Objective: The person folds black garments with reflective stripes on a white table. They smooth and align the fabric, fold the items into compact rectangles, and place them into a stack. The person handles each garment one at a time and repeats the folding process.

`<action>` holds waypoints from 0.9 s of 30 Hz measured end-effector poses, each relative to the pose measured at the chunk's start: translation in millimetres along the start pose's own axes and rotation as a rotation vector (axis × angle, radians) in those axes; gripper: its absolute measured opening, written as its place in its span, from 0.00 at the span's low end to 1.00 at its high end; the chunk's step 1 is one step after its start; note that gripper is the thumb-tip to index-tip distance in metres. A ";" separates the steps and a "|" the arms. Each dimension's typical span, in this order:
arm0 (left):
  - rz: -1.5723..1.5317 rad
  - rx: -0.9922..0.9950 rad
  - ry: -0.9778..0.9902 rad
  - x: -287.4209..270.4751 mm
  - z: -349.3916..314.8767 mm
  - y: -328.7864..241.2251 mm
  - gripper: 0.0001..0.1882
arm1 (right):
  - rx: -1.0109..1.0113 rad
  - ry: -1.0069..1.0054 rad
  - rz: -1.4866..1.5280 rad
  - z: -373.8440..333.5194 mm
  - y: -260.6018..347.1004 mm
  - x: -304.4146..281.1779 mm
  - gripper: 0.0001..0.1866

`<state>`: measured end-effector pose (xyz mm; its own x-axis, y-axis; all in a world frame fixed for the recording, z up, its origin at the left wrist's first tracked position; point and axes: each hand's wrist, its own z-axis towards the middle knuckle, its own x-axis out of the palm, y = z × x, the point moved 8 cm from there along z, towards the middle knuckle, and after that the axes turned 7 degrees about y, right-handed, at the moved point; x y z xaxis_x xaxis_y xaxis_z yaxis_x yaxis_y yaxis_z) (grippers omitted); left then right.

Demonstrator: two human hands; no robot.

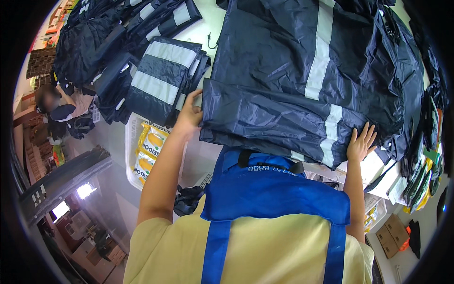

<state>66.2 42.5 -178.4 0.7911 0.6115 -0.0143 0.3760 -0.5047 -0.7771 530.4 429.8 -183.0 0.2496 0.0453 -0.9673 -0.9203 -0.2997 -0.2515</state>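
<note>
Blue cloth of an apron (279, 199) shows below and between the hands; just beyond, a dark garment (269, 116) with silver bands lies partly folded between them; the left hand (190, 114) touches its near edge, whether pinching I cannot tell; the right hand (361, 144) rests spread, unclenched, on its other side; past the left hand lies a striped folded bundle (160, 71); far beyond it, a person (66, 111).

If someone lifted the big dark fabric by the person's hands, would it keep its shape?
Probably not: the fabric is creased and rippled, so it would likely sag. Its glossy sheen suggests it may be slippery. Lying flat, it seems unlikely to roll.
</note>
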 end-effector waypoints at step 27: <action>1.509 0.642 0.107 46.3 -71.1 -3.3 0.27 | -0.652 0.030 0.257 -118.1 4.7 -42.0 0.23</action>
<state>135.9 29.1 -131.8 0.2721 -0.2253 -0.9355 -0.9475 -0.2324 -0.2196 551.3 313.9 -139.7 0.0651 -0.1268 -0.9898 -0.5849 -0.8085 0.0651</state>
